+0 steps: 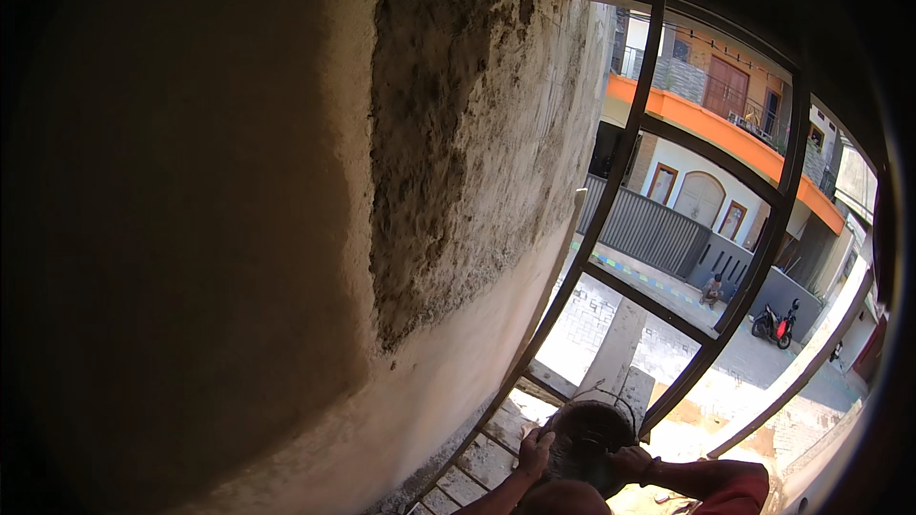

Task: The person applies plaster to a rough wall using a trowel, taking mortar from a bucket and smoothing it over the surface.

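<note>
A dark round bucket (593, 434) is low in the view, with a thin curved handle (625, 407) at its far side. My left hand (536, 453) is closed on the bucket's left side, its thumb toward the top. On the opposite side my right hand (630, 464) is closed against the bucket's edge, and a dark band circles that wrist. What the bucket holds is too dark to tell. A rounded brown shape (565, 498) shows between my forearms at the lower edge; I cannot make out what it is.
On the left stands a plastered wall (191, 229) with a rough, dark patch (420, 181). A dark metal frame (706, 157) with crossbars rises on the right, and a pale plank (615, 348) lies beyond it. Across the street are a motorcycle (775, 326) and a seated person (712, 290).
</note>
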Available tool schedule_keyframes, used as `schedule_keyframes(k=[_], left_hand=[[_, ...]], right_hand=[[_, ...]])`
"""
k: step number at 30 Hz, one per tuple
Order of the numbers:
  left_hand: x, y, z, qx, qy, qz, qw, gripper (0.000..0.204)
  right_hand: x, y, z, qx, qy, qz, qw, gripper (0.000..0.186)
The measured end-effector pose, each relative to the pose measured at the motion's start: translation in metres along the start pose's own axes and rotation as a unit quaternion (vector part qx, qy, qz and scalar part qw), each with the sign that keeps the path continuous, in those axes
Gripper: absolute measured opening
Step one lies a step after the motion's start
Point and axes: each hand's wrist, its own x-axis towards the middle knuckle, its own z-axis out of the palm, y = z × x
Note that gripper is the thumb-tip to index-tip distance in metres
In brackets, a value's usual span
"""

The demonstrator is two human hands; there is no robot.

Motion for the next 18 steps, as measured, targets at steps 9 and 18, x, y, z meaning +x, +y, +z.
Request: schedule_keyframes(k=[9, 18], left_hand=[[-0.005, 0.016, -0.006, 0.027, 0.026, -0.024, 0.999, 0.021], [-0.004, 0.029, -0.003, -0.008, -0.008, -0.010, 1.000, 0.021]], right_hand=[[0.005, -0.024, 0.011, 0.018, -0.062, -0.017, 0.998, 0.026], [-0.003, -0.003, -0.135, 0.019, 0.018, 0.043, 0.999, 0.018]])
